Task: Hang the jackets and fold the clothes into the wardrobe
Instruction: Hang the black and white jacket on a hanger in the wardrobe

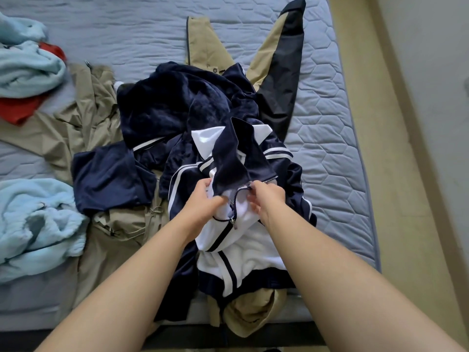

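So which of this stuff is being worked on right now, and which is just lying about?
In hand: navy-and-white striped zip track jacket, gripped by left hand and right hand.
Lying about: dark navy velvet garment; beige jackets; light blue fleece garments; red garment; grey quilted mattress.

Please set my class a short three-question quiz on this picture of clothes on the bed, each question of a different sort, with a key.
1. True or false: the navy and white track jacket lies on top of a tan jacket.
2. What does the right hand pinch? A: the track jacket's zip edge. B: a red garment. C: a light blue fleece.
3. Fill the gap: the left hand grips the track jacket's ____ lining.
Key: 1 true; 2 A; 3 white.
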{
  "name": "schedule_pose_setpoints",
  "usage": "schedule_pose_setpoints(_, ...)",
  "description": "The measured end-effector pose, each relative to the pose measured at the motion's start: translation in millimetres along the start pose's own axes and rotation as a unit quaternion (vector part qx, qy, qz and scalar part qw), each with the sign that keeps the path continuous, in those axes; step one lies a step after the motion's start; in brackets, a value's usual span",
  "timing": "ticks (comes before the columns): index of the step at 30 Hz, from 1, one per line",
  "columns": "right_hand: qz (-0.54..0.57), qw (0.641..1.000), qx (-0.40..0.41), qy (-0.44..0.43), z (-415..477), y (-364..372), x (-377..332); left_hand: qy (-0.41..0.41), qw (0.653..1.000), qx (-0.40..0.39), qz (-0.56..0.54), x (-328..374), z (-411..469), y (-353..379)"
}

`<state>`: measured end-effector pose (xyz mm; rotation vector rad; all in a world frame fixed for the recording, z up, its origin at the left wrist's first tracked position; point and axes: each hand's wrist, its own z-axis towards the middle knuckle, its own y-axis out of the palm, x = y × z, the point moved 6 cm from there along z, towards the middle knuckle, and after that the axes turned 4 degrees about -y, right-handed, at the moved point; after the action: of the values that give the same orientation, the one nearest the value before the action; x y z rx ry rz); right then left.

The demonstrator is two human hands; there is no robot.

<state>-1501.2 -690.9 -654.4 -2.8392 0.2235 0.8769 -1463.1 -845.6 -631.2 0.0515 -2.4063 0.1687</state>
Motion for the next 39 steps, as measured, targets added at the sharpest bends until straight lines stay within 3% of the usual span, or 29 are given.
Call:
schedule_pose_setpoints(4,0.165,0.986,-0.021,-0.006,-3.7,-5.6,-2.0,-0.091,0.974,0.11,-0.178,-17.6,-2.6,-24.0)
schedule_pose_setpoints(7,0.217,0.976,-0.028,0.02,-14.3,-12.1,-2.3,-0.093,0.945,0.177,-0.259,-19.7,-13.8,-39.8)
schedule_pose_setpoints(9,0.224,0.972,-0.043,0.048,-27.6,-13.8,-2.6,-0.102,0.919,0.161,-0.346,-14.8,-22.1,-41.5)
schedule_pose_setpoints(12,0.255,0.961,-0.077,0.076,-51.1,-13.3,-5.9,-0.118,0.879,0.067,-0.457,3.1,-37.8,-34.1)
schedule_pose_setpoints(14,0.302,0.943,-0.121,0.071,-71.8,-12.7,-16.2,-0.118,0.873,0.028,-0.472,18.2,-56.7,-33.0)
schedule_pose_setpoints(17,0.311,0.928,-0.203,0.034,-113.3,-12.5,-42.2,-0.1,0.891,0.013,-0.442,43.1,-94.2,-36.5)
schedule_pose_setpoints(23,0.255,0.94,-0.215,-0.074,-237.1,-25.7,-116.4,-0.021,0.912,-0.046,-0.406,127.4,-208.4,-49.1)
schedule_pose_setpoints(27,0.257,0.927,-0.254,-0.103,-338.8,-39.3,-153.5,0.036,0.906,-0.031,-0.421,169.1,-306.2,-72.1)
schedule_pose_setpoints(34,0.281,0.881,-0.364,-0.106,-480.8,-61.4,-155.4,0.136,0.859,-0.002,-0.493,176.0,-453.8,-97.3)
schedule_pose_setpoints(39,0.206,0.879,-0.42,-0.092,-523.0,-56.6,-148.2,0.22,0.805,0.094,-0.543,154.5,-531.6,-106.7)
